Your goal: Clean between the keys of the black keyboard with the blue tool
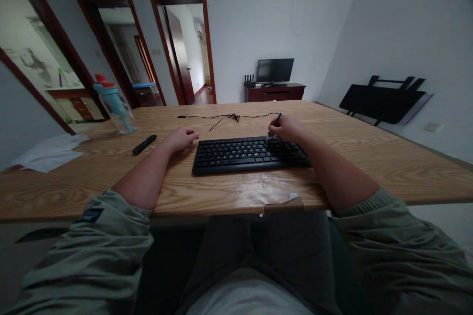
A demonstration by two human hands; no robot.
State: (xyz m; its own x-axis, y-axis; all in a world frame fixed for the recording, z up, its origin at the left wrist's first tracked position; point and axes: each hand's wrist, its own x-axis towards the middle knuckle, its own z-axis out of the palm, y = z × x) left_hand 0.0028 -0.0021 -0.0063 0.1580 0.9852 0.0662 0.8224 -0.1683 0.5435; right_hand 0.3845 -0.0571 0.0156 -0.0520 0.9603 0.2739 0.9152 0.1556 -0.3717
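Note:
A black keyboard (236, 152) lies flat on the wooden table in front of me. My right hand (287, 129) is over its right half, closed round what looks like a small dark-handled brush (278, 119). The handle rises above my fingers, and a pale tip touches or nearly touches the upper keys. My left hand (182, 139) rests on the table by the keyboard's upper left corner. Its fingers are loosely curled, with nothing visible in them. The keyboard's far right keys are partly hidden by my right hand and forearm.
A thin black cable (233, 116) lies tied behind the keyboard. Left of my left hand are a black stick-like object (144, 144), a clear bottle with a red and blue lid (115, 103) and white papers (51, 151). The table's front edge has torn tape (284, 204).

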